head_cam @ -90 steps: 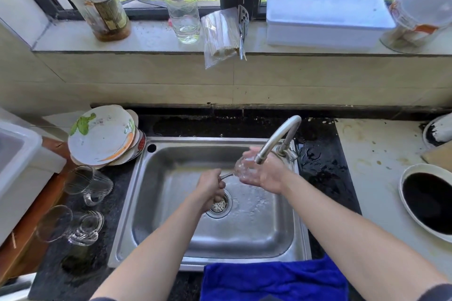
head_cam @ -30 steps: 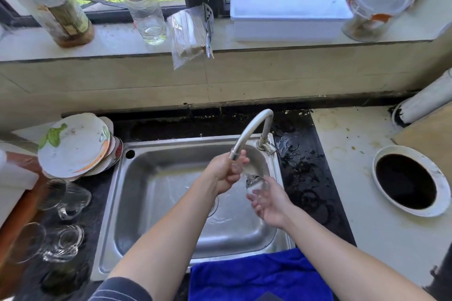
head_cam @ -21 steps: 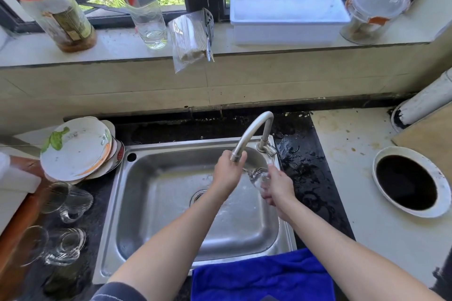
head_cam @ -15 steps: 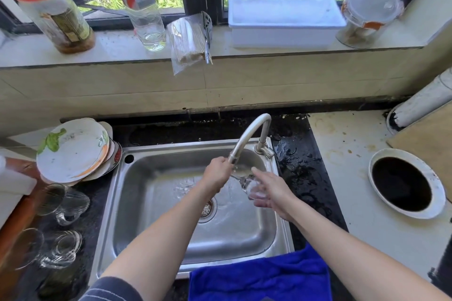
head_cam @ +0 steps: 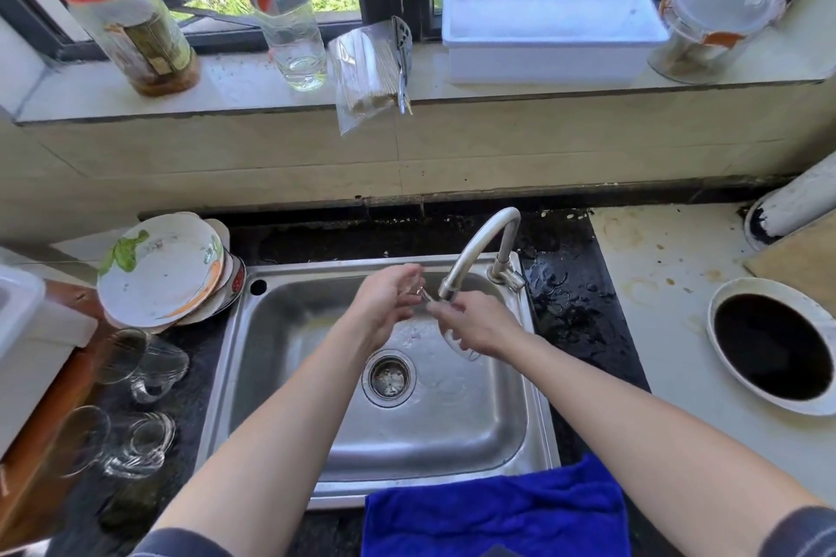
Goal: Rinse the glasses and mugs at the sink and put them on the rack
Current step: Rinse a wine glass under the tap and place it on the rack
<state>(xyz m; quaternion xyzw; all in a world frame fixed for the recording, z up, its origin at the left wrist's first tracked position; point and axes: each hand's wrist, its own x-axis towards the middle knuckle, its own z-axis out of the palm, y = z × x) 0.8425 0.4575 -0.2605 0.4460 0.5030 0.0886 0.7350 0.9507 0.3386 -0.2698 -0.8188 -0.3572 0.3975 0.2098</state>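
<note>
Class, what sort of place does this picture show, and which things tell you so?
Most likely a home kitchen: a steel sink with a tap, the right hand holding a glass under it, stacked plates beside the sink, and bottles on the windowsill.

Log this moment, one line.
rinse | right hand grips glass under faucet | left hand pinches its stem | two mugs left of sink

black counter (head_cam: 579, 330): plate stack (head_cam: 163, 271), glass mugs (head_cam: 144, 364) l; blue cloth (head_cam: 493, 511) front
</note>
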